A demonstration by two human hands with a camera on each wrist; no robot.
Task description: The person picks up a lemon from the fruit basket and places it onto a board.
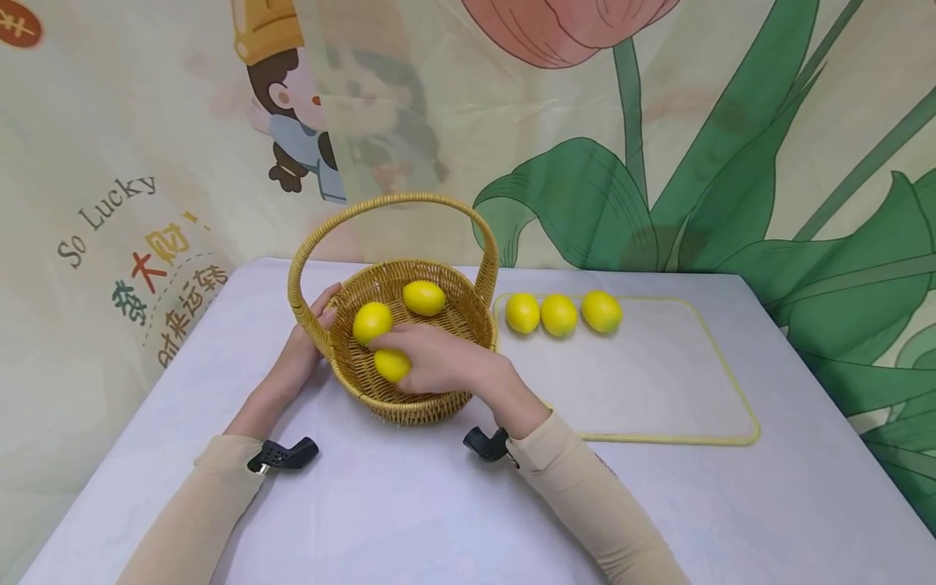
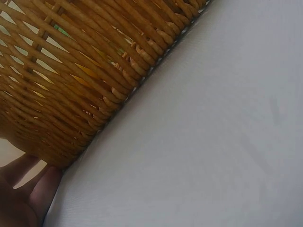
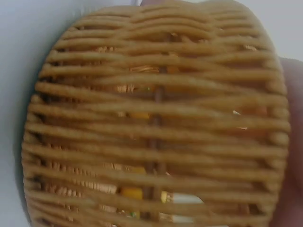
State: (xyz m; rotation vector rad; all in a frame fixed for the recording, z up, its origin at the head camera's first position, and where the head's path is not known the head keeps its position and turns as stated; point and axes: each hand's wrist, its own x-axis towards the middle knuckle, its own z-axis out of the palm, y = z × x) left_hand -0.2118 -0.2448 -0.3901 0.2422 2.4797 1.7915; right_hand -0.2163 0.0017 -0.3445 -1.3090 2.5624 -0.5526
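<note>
One lemon [image 1: 391, 368], inside the basket [image 1: 417, 413] — held in the curled fingers of the right hand [image 1: 439, 357]. Second lemon [image 1: 373, 322] just beyond those fingertips, third lemon [image 1: 424, 298] farther off. Left hand [image 1: 298, 345]: fingers nearly straight — against the basket's outer wall. Three lemons [image 1: 559, 315] rest on the board [image 1: 636, 382], well right of the right fingers.

My L hand [image 2: 21, 203] is in the btm L corner, fingers up against the basket [image 2: 94, 56]. Its brown weave fills the upper L, w/ bits of yellow & green showing thru the gaps. White tabletop [image 2: 213, 132] takes up the R side.
</note>
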